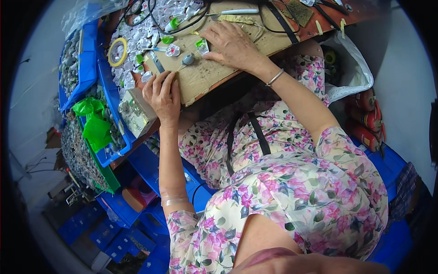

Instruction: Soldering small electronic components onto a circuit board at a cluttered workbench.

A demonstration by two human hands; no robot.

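Note:
My left hand (163,98) rests at the near edge of a brown work board (214,77), its fingers bent and slightly apart, with nothing seen in them. By its fingertips lie small white plastic parts (146,76) and a dark metal strip (157,62). A grey rounded piece (188,60) with thin wires sits on the board between my hands. My right hand (230,45) lies over the board, fingers stretched out. Next to its thumb and fingertips is a white plastic housing (202,46) with a bright green part. Whether the thumb touches the housing is hard to tell.
White and green plastic parts are heaped at the left, with a yellow tape roll (117,52) and a screwdriver (154,49). A black cable (182,28) and a soldering iron (237,12) lie behind. Blue bins (84,59) hold grey pieces. A white bag (351,73) hangs right.

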